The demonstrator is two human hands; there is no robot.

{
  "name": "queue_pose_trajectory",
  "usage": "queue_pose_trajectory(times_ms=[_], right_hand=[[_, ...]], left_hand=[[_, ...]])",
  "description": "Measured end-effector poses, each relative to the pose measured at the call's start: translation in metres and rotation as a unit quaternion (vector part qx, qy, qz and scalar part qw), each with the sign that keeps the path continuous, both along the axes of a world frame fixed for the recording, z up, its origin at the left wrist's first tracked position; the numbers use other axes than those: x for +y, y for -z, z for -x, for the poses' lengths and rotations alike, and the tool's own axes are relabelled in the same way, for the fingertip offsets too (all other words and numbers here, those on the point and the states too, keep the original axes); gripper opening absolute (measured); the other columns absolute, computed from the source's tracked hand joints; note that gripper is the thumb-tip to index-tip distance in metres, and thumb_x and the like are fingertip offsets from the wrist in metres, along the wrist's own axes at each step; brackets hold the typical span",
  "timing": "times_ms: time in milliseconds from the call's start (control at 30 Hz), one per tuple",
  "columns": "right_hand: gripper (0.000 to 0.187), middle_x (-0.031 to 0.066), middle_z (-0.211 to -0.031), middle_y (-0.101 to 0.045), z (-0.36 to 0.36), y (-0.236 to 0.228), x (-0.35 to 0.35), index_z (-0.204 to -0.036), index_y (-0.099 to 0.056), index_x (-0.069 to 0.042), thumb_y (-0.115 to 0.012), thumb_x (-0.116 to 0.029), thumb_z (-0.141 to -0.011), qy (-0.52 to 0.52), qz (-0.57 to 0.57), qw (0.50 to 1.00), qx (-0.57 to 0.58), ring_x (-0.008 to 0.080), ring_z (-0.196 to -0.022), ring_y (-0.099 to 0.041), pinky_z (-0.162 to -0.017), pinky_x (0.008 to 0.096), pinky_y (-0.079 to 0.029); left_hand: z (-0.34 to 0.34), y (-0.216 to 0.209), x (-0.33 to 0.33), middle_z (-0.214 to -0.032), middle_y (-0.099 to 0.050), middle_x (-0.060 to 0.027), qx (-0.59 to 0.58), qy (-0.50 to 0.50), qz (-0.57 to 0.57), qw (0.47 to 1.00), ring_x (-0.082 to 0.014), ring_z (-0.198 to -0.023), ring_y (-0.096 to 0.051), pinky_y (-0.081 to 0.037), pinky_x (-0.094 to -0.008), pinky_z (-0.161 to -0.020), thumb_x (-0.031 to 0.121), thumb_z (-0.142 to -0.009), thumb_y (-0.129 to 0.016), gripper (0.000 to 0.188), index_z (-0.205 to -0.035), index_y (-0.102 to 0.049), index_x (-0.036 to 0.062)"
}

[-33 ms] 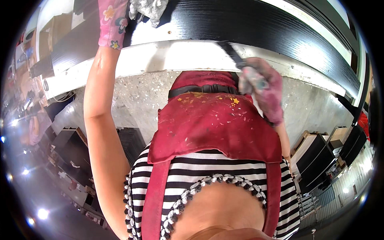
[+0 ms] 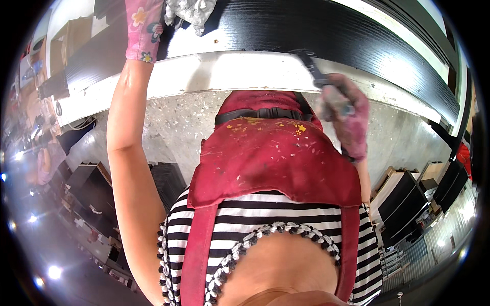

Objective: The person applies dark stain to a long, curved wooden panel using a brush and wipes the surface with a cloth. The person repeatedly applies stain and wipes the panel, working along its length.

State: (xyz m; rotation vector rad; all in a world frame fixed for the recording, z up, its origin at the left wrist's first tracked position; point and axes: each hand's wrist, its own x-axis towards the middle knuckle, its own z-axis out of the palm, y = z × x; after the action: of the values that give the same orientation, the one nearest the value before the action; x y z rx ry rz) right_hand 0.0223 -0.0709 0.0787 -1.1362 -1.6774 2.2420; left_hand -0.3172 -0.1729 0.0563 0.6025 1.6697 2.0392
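In my right hand (image 2: 347,115), gloved in stained pink, is what looks like a dark flat brush (image 2: 317,74), blurred by motion. Its tip is over the near edge of a long black wood-grain board (image 2: 286,28), where the board meets a white strip (image 2: 240,69); whether it touches cannot be told. My left hand (image 2: 143,30), in a pink flowered glove, reaches over the board at the upper left. The picture's top edge cuts off its fingers. A crumpled grey-white rag (image 2: 193,13) lies beside that hand, with a small hole in the board nearby.
Below the strip is a grey, paint-flecked floor (image 2: 173,117). Stacks of dark panels stand at the lower left (image 2: 92,196) and lower right (image 2: 406,209). A brown cardboard box (image 2: 74,38) sits at the far left. My red apron (image 2: 275,158) is close to the strip.
My right hand has shifted a little to the right, carrying the brush along the board's near edge. My left arm and the rag have stayed in place.
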Motion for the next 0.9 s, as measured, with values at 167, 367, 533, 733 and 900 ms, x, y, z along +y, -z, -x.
queue_pose_trajectory(times_ms=[167,367,533,733,900], right_hand=[[0.032,-0.0007,-0.059,-0.039,-0.014,-0.004,0.061,-0.112,-0.058,0.009,-0.057,-0.018,-0.095,0.217,-0.052,0.952,0.209,0.0094,-0.053,-0.035,-0.054,0.021,-0.03],[0.023,0.0033,-0.069,-0.042,0.015,0.024,0.138,-0.113,-0.056,0.008,-0.051,-0.007,-0.097,0.172,0.032,0.911,0.373,0.0125,-0.064,-0.039,-0.058,0.0251,-0.032],[0.034,0.0088,-0.096,-0.067,0.02,0.038,0.148,-0.124,-0.055,0.007,-0.059,-0.01,-0.095,0.26,-0.227,0.918,0.194,0.0113,-0.074,-0.06,-0.067,0.0226,-0.05],[0.024,0.0107,-0.076,-0.057,0.017,0.03,0.143,-0.112,-0.056,0.01,-0.057,-0.005,-0.094,0.21,-0.118,0.921,0.305,0.0158,-0.066,-0.052,-0.061,0.0276,-0.042],[0.023,0.0128,-0.079,-0.057,0.019,0.031,0.144,-0.113,-0.054,0.009,-0.056,-0.003,-0.094,0.226,-0.105,0.919,0.305,0.016,-0.067,-0.054,-0.057,0.0269,-0.043]], left_hand=[[0.001,-0.003,0.002,-0.104,-0.063,-0.0062,0.032,0.008,0.033,0.999,-0.0101,-0.082,-0.061,-0.051,-0.023,-0.069,0.007,-0.091,-0.064,0.044,-0.132,-0.047,0.0034],[-0.04,-0.016,0.015,-0.106,-0.064,-0.0102,-0.034,0.102,-0.013,0.994,-0.0134,-0.087,-0.063,-0.053,-0.025,-0.076,0.009,-0.091,-0.066,0.032,-0.119,-0.051,0.0027],[-0.151,0.01,0.086,-0.099,-0.062,-0.0117,0.37,0.194,-0.073,0.905,-0.0218,-0.087,-0.065,-0.053,-0.0347,-0.067,0.026,-0.079,-0.07,0.046,-0.116,-0.057,0.0015],[-0.193,0.053,0.082,-0.12,-0.056,-0.011,0.246,0.202,-0.116,0.941,-0.0247,-0.11,-0.055,-0.05,-0.0375,-0.087,0.022,-0.072,-0.077,0.06,-0.125,-0.054,0.0061],[-0.184,0.064,0.055,-0.13,-0.052,-0.0128,0.316,0.153,-0.129,0.927,-0.0287,-0.119,-0.052,-0.045,-0.0403,-0.099,0.015,-0.074,-0.08,0.067,-0.133,-0.049,0.0071]])
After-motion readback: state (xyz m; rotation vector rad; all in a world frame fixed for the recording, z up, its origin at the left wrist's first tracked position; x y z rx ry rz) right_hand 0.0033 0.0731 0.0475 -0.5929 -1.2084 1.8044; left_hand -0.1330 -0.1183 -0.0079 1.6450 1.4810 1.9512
